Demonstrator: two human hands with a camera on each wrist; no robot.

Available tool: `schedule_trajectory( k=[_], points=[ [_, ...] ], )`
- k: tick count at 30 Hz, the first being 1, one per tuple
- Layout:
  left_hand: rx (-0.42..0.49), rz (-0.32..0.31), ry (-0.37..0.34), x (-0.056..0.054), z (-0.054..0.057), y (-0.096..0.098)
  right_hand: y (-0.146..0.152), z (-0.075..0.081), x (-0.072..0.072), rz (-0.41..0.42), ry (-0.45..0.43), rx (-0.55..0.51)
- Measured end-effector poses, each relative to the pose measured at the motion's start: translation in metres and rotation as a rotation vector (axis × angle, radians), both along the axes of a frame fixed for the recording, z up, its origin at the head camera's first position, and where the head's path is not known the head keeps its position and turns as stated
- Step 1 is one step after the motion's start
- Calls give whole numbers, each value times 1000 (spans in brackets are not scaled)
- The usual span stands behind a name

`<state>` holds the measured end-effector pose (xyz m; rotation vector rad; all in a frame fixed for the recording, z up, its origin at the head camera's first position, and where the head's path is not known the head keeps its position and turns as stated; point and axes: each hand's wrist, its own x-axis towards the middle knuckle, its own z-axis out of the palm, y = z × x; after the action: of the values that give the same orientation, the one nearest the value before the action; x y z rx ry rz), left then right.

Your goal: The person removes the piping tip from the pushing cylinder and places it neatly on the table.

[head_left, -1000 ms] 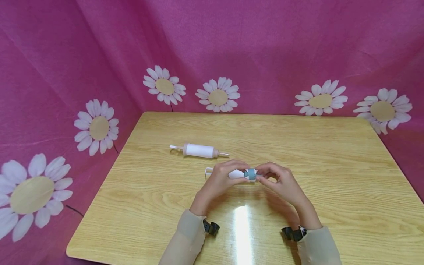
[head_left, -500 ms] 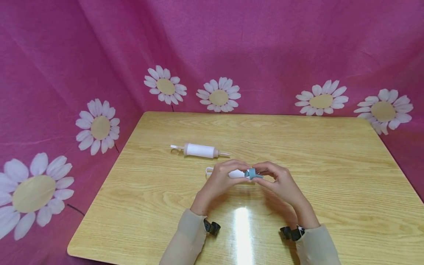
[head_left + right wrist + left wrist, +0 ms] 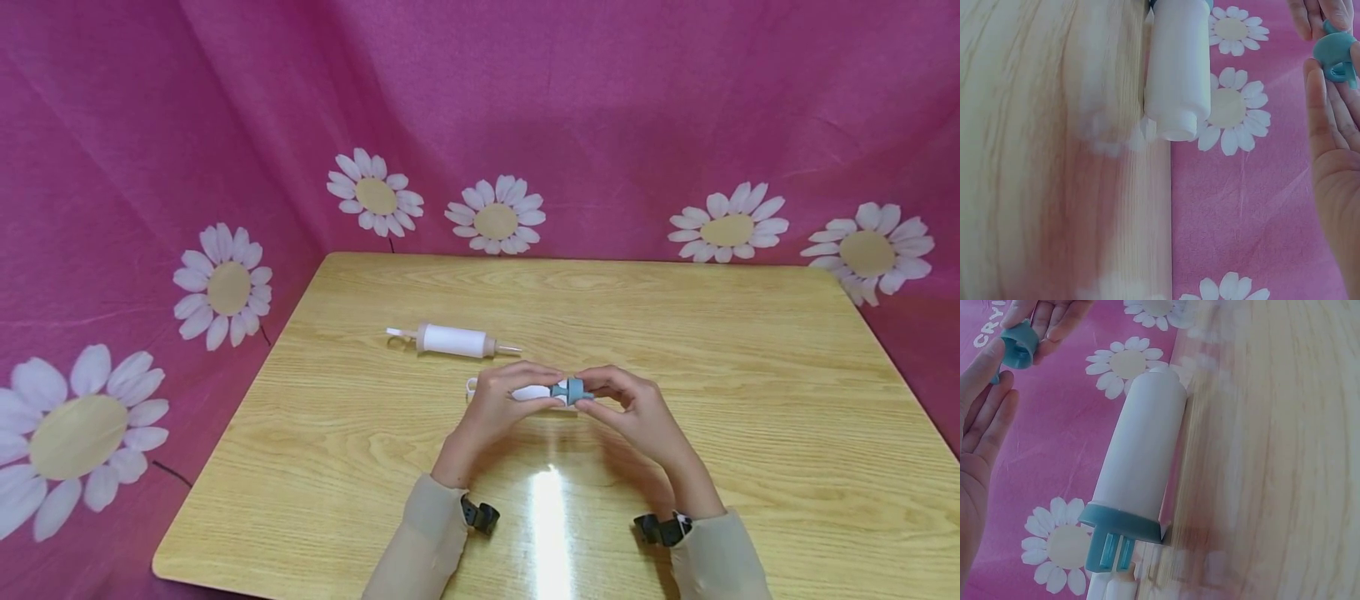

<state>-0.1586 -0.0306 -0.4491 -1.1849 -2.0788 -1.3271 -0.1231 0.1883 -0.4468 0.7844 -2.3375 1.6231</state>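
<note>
My left hand [image 3: 501,396] pinches a small teal piece [image 3: 558,391] between thumb and fingers. Facing it, my right hand [image 3: 628,410] grips a teal cap [image 3: 576,391] by its sides. In the left wrist view the cap [image 3: 1020,347] shows its hollow, round opening. A teal prong stands out from the cap [image 3: 1335,51] on the right hand's side. Behind the hands lies a large syringe-like tube [image 3: 1138,440], white with a teal flange [image 3: 1124,523] and teal plunger bars. My left hand covers part of it in the head view.
Farther back on the wooden table [image 3: 675,325] lies a second syringe-like tube [image 3: 453,341], white with beige ends and a thin clear tip. A pink cloth [image 3: 600,108] with daisies stands behind the table and at its left side. Black wrist cameras sit on both wrists.
The teal cap has shifted slightly right and turned, so a gap shows between it and the small piece in my left hand. Both hands stay nearly in place; the tubes lie still.
</note>
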Motion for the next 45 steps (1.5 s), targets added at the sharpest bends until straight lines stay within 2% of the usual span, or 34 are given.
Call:
schedule_trajectory(
  k=[11,25,32,38,45],
  points=[
    [-16,31,6,1,1,-2,2,0,0,10,-1,-4],
    [5,23,-7,-1,-6,1,9,-4,-1,5,-14,8],
    [-4,22,-8,-3,-8,2,13,-3,1,-13,-25,19],
    [-1,20,-36,-3,-8,4,18,-1,3,-41,-35,27],
    [12,24,-32,-5,-13,8,26,-2,4,-69,-39,23]
  ],
)
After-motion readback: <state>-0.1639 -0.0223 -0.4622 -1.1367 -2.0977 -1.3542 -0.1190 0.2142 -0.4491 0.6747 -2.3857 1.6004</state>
